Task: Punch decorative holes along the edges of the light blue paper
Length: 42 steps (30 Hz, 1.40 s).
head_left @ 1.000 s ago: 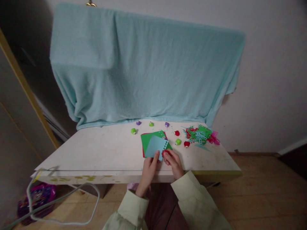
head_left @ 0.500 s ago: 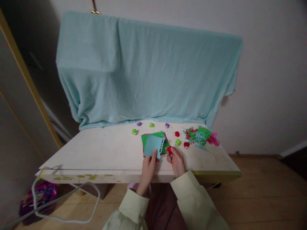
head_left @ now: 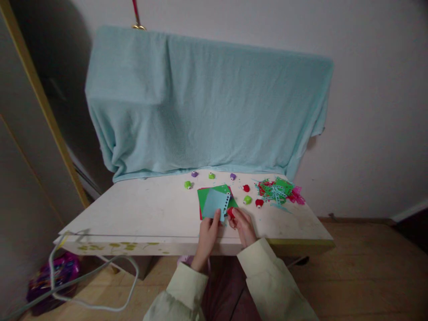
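Observation:
My left hand (head_left: 209, 232) pinches the lower edge of a light blue paper sheet (head_left: 213, 205), thumb on top. Small punched holes run down the sheet's right edge. Beneath it lies a stack of coloured paper with a green sheet (head_left: 202, 195) uppermost and red showing at the edges. In my right hand (head_left: 243, 226) is a small red craft paper punch (head_left: 230, 212), held between thumb and fingers beside the sheet's lower right edge. Whether the paper sits in its slot I cannot tell. Nearby lie another red punch (head_left: 259, 203) and a green punch (head_left: 247, 199).
More punches lie further back, among them a purple punch (head_left: 233, 176) and a green punch (head_left: 187, 184). A heap of punched paper scraps (head_left: 279, 191) covers the table's right side. A light blue cloth (head_left: 214, 107) hangs behind the white table (head_left: 140, 209). A cable (head_left: 93, 307) loops at front left.
My right hand has moved left with the red punch, bringing it up to the blue sheet's edge. My left hand keeps its hold on the sheet. The view has shifted slightly.

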Tool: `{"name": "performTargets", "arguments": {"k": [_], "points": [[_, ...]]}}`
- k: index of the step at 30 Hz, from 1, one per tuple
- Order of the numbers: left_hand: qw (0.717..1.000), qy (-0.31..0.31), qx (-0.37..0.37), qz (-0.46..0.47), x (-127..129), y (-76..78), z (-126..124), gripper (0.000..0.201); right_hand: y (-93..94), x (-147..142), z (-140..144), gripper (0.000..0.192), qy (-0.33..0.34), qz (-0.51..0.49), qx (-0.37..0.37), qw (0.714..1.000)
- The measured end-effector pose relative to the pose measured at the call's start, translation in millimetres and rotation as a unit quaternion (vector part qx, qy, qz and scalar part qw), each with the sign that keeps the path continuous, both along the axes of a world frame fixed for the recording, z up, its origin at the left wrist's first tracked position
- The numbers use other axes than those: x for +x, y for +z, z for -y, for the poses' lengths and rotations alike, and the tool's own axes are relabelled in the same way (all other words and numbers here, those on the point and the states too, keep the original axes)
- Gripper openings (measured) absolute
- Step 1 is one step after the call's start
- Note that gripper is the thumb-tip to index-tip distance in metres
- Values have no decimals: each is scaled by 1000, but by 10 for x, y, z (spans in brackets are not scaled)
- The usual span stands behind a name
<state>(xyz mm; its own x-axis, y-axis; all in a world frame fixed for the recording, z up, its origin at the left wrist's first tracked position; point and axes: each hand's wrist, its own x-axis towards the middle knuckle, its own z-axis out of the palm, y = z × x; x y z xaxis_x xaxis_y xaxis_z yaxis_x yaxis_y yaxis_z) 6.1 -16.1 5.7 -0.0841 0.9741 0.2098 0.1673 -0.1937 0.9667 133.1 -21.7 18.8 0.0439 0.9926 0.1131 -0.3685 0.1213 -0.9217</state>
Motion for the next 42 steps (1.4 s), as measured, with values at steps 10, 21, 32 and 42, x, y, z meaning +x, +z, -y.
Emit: {"name": "performTargets", "arguments": {"k": [10,21,32,42], "points": [[1000,-14,-5,4,2,4,4,48,-29,6,3,30,14,12,6,1000],[1000,-4,-1,8,11,-16,11,44,-55,49,-44,24,30,-49,-6,998],[1000,2,4,-17,4,-58,15,43,-196,-17,-48,20,-60,106,-41,992],[1000,-26,-7,0,-1,-77,20,39,-248,-12,-65,24,-92,127,-30,987]]}}
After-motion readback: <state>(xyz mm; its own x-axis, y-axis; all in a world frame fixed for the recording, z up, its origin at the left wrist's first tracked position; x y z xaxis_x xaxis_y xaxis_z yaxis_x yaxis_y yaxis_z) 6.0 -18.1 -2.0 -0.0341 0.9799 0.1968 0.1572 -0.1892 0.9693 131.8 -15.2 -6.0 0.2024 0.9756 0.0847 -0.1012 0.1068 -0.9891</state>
